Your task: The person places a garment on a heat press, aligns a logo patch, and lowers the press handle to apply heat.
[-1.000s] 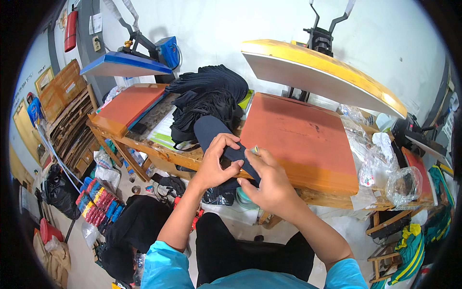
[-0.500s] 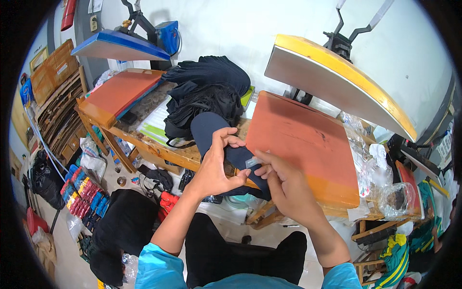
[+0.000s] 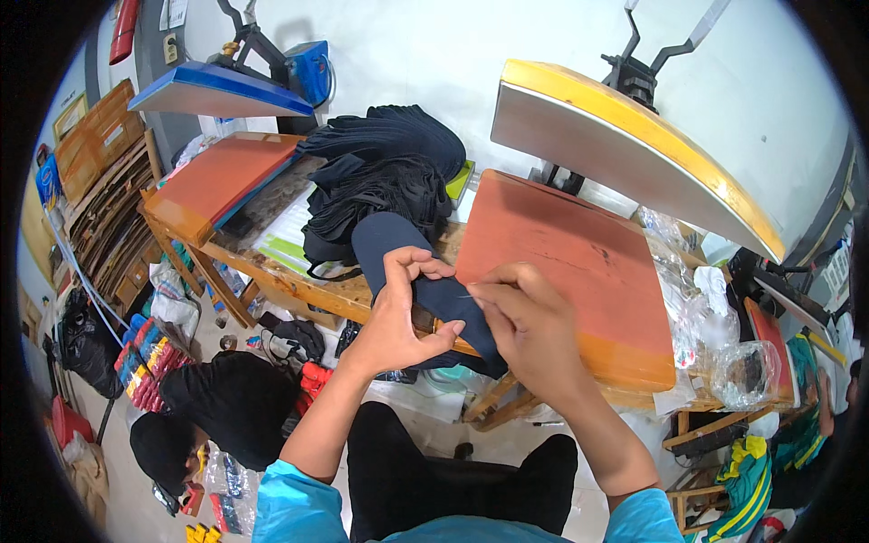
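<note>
A navy cap (image 3: 385,246) is held in front of me at the table's front edge, its rounded brim pointing away to the left. My left hand (image 3: 398,312) is curled over the cap, fingers on its far side and thumb on the near side. Over the cap's right part, my right hand (image 3: 525,317) has thumb and fingers pinched together. A thin sliver of a small clear plastic piece (image 3: 464,295) shows at those fingertips, mostly hidden. Behind the cap lies a pile of similar navy caps (image 3: 398,149).
A heat press with a yellow-edged upper plate (image 3: 634,145) stands raised over an orange pad (image 3: 561,262) at right. Another press with a blue-edged plate (image 3: 217,90) stands at left. Someone in black (image 3: 231,407) bends low at my left. Crumpled clear plastic (image 3: 742,366) lies at right.
My right hand has turned and risen slightly, so the clear piece now appears edge-on instead of flat. The person in black has moved further into view. My left hand keeps its hold.
</note>
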Tool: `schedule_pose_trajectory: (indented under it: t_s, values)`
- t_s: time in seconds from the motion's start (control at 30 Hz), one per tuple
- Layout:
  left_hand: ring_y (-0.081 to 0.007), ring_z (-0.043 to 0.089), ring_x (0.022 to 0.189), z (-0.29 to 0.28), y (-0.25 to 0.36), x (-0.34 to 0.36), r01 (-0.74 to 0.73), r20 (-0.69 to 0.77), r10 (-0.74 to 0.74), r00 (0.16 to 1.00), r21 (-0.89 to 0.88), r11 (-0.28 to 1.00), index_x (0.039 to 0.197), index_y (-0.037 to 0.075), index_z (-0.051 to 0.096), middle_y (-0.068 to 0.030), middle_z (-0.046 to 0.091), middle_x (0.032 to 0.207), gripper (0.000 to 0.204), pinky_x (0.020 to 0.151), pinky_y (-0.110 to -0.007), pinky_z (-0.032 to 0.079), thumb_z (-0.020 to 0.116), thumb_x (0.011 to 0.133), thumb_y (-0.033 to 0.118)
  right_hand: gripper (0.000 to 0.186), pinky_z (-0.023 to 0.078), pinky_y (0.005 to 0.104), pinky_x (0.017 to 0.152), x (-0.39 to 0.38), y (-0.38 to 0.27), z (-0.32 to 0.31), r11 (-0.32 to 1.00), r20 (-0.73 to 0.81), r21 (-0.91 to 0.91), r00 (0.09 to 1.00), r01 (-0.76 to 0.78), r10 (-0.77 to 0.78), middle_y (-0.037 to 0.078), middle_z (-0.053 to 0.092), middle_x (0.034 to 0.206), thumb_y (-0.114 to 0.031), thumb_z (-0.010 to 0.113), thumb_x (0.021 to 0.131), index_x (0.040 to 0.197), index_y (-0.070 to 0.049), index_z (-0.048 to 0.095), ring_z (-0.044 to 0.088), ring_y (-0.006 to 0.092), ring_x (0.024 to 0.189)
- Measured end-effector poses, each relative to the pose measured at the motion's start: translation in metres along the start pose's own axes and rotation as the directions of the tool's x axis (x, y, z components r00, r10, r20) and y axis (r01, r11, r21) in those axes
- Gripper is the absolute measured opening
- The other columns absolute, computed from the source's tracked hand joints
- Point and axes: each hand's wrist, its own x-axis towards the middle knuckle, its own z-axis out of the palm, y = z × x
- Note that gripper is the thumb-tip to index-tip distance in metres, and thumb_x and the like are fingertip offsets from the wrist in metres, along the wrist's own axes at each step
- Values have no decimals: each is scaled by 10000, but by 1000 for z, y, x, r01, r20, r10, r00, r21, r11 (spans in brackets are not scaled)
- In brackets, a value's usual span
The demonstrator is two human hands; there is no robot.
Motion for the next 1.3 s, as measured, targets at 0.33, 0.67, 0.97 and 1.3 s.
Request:
schedule_pose_trajectory:
  t_s: [0.33,0.67,0.97,1.3]
  values:
    - [-324,630,1253,0,5,1,-3,31,2,1000,9,1000,1441,9,261,-230,610,1301,914,1146,-435,464,865,769,151,234,563,430,908,-4,2,-6,990,246,142,969,-20,-16,136,659,1133,-38,758,938,1160,34,736,680,329,1069]
    - [-323,609,1267,-1,5,0,17,41,-17,999,1,1000,1440,3,259,-240,599,1313,914,1157,-436,443,854,766,168,487,487,469,1077,10,-7,-33,995,415,78,909,-66,28,199,632,1310,-70,735,963,1429,9,617,597,377,1261]
    - [-343,616,1266,-2,3,1,8,58,-9,998,25,1000,1438,-6,254,-261,587,1313,911,1145,-432,453,872,799,194,574,524,435,995,33,18,-36,981,600,181,798,-77,-48,150,659,1303,-8,670,994,1545,-139,577,646,318,1111]
    - [-337,608,1264,-5,5,1,4,76,-8,997,53,999,1438,-15,248,-264,577,1310,903,1144,-437,451,862,811,195,503,503,469,983,38,31,-29,982,625,190,773,-17,-107,201,656,1225,-30,584,1062,1558,-107,552,648,364,1117]
